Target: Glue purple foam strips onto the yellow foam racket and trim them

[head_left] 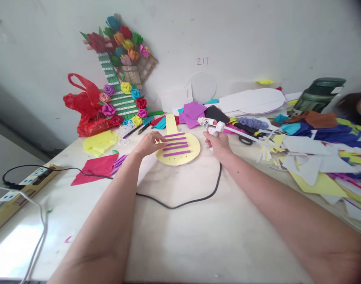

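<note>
Pale wall [174, 23], marked 217, behind a whitish desk [180, 244]. Paper scraps [304, 144] crowd the desk's right edge; a power strip [20, 199] lines its left. Toward the back edge, midway between the sides, lies a yellow disc [195, 146]. The glue gun [215, 125] sits within curled right fingers [208, 139]; left fingers [157, 137] bend over the purple strips [177, 147], grip indeterminable.
</note>
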`<state>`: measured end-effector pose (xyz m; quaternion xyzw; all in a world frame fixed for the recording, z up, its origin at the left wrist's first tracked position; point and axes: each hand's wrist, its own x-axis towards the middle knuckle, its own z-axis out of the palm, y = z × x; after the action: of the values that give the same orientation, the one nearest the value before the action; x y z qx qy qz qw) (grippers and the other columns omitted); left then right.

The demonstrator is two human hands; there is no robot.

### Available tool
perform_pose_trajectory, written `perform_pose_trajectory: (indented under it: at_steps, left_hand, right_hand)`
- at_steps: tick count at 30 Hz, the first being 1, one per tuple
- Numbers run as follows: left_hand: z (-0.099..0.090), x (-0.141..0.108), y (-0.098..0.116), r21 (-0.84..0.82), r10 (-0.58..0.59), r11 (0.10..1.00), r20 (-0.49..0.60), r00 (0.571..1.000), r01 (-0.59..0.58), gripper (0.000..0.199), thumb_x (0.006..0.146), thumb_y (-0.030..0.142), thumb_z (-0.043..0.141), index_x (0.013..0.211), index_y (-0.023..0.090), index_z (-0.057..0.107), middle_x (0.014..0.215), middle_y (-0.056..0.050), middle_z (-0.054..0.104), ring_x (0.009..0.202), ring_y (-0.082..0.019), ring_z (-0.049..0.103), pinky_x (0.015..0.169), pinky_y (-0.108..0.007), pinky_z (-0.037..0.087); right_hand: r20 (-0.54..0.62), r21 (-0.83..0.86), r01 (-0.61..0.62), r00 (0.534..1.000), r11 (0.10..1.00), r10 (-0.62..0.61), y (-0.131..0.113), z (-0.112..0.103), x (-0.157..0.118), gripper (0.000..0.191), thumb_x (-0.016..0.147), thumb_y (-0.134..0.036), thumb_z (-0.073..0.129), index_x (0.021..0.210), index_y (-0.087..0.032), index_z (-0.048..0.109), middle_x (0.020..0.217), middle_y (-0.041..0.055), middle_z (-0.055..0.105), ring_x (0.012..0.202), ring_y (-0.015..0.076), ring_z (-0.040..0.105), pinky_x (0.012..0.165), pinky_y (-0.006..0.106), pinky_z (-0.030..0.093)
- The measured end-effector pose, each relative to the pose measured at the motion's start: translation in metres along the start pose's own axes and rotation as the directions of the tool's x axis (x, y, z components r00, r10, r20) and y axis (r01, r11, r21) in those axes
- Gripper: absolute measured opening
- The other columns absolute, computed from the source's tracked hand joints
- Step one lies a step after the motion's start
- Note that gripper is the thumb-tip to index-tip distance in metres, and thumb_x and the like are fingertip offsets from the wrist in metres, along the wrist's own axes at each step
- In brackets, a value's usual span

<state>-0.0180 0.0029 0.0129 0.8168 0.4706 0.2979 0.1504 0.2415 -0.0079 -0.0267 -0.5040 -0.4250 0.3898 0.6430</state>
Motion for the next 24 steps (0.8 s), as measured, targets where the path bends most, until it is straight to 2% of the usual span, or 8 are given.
perform_pose_trajectory:
  at_steps: [6, 9, 12, 14, 17, 21, 23, 24]
  left_hand:
    - [0.003, 0.001, -0.004, -0.001, 0.033, 0.999, 0.088, 0.996, -0.033, 0.018, 0.064, 0.034, 0.065, 0.075, 0.023, 0.074, 0.078, -0.005, 0.063, 0.071, -0.015, 0.053, 0.063, -0.025, 0.040]
    - [0.002, -0.001, -0.003, -0.034, -0.028, 0.999, 0.022, 0.999, 0.029, 0.020, 0.063, 0.038, 0.066, 0.071, 0.021, 0.073, 0.076, -0.004, 0.064, 0.068, -0.015, 0.053, 0.062, -0.025, 0.040]
    - [0.001, -0.004, -0.007, -0.176, -0.201, 0.968, -0.109, 0.974, 0.180, 0.028, 0.065, 0.044, 0.064, 0.070, 0.017, 0.071, 0.068, -0.004, 0.063, 0.063, -0.014, 0.051, 0.061, -0.025, 0.039]
    - [0.001, -0.004, -0.011, -0.410, -0.323, 0.885, -0.194, 0.926, 0.223, 0.037, 0.068, 0.049, 0.059, 0.076, 0.015, 0.070, 0.067, -0.005, 0.063, 0.061, -0.013, 0.051, 0.061, -0.026, 0.040]
    - [0.006, 0.001, -0.016, -0.763, -0.467, 0.637, -0.269, 0.842, 0.109, 0.043, 0.071, 0.053, 0.052, 0.084, 0.015, 0.067, 0.079, -0.007, 0.065, 0.072, -0.014, 0.057, 0.070, -0.027, 0.043]
    - [0.015, 0.010, -0.009, -0.925, -0.643, 0.377, -0.294, 0.707, -0.041, 0.045, 0.079, 0.051, 0.033, 0.086, 0.020, 0.065, 0.101, -0.008, 0.066, 0.096, -0.017, 0.058, 0.088, -0.034, 0.039]
    - [0.020, 0.011, -0.001, -0.956, -0.680, 0.287, -0.250, 0.689, -0.063, 0.045, 0.082, 0.048, 0.029, 0.087, 0.020, 0.064, 0.111, -0.007, 0.063, 0.106, -0.018, 0.054, 0.097, -0.037, 0.032]
    - [0.022, 0.010, 0.003, -0.963, -0.677, 0.259, -0.231, 0.699, -0.068, 0.046, 0.083, 0.048, 0.028, 0.087, 0.020, 0.064, 0.115, -0.007, 0.062, 0.110, -0.019, 0.052, 0.100, -0.038, 0.029]
  right_hand:
    - [0.022, -0.010, 0.021, 1.000, 1.000, -0.021, -0.003, 0.002, -0.004, 0.021, 0.058, -0.032, 0.066, 0.067, -0.016, 0.056, 0.048, -0.0052, 0.051, 0.039, 0.0062, 0.042, 0.036, 0.020, 0.034]
    - [0.046, -0.032, 0.040, 0.998, 0.999, -0.038, -0.004, 0.002, -0.006, 0.023, 0.059, -0.034, 0.066, 0.069, -0.016, 0.056, 0.049, -0.0053, 0.051, 0.040, 0.0064, 0.042, 0.037, 0.019, 0.034]
    - [0.035, -0.110, 0.049, 0.998, 0.993, -0.045, -0.003, 0.001, -0.005, 0.026, 0.059, -0.037, 0.065, 0.072, -0.016, 0.057, 0.049, -0.0051, 0.050, 0.042, 0.0081, 0.044, 0.037, 0.020, 0.035]
    - [0.013, -0.174, 0.055, 0.999, 0.983, -0.053, -0.001, 0.000, -0.002, 0.028, 0.059, -0.038, 0.065, 0.075, -0.016, 0.058, 0.049, -0.0045, 0.051, 0.043, 0.0100, 0.047, 0.039, 0.022, 0.037]
    - [-0.008, -0.220, 0.044, 0.999, 0.975, -0.047, 0.002, 0.002, 0.003, 0.032, 0.057, -0.037, 0.067, 0.080, -0.016, 0.058, 0.053, -0.0031, 0.054, 0.048, 0.0123, 0.051, 0.043, 0.024, 0.041]
    - [0.003, -0.238, 0.050, 0.999, 0.970, -0.051, 0.002, 0.010, 0.008, 0.032, 0.056, -0.031, 0.066, 0.083, -0.016, 0.059, 0.062, -0.0022, 0.058, 0.055, 0.0132, 0.053, 0.052, 0.027, 0.044]
    - [0.027, -0.274, 0.066, 0.998, 0.959, -0.061, -0.001, 0.015, 0.008, 0.027, 0.057, -0.028, 0.064, 0.080, -0.015, 0.060, 0.061, -0.0027, 0.057, 0.056, 0.0127, 0.053, 0.055, 0.027, 0.044]
    - [0.042, -0.280, 0.070, 0.997, 0.957, -0.061, -0.003, 0.017, 0.008, 0.023, 0.057, -0.027, 0.064, 0.077, -0.015, 0.060, 0.060, -0.0027, 0.057, 0.055, 0.0123, 0.053, 0.056, 0.027, 0.044]
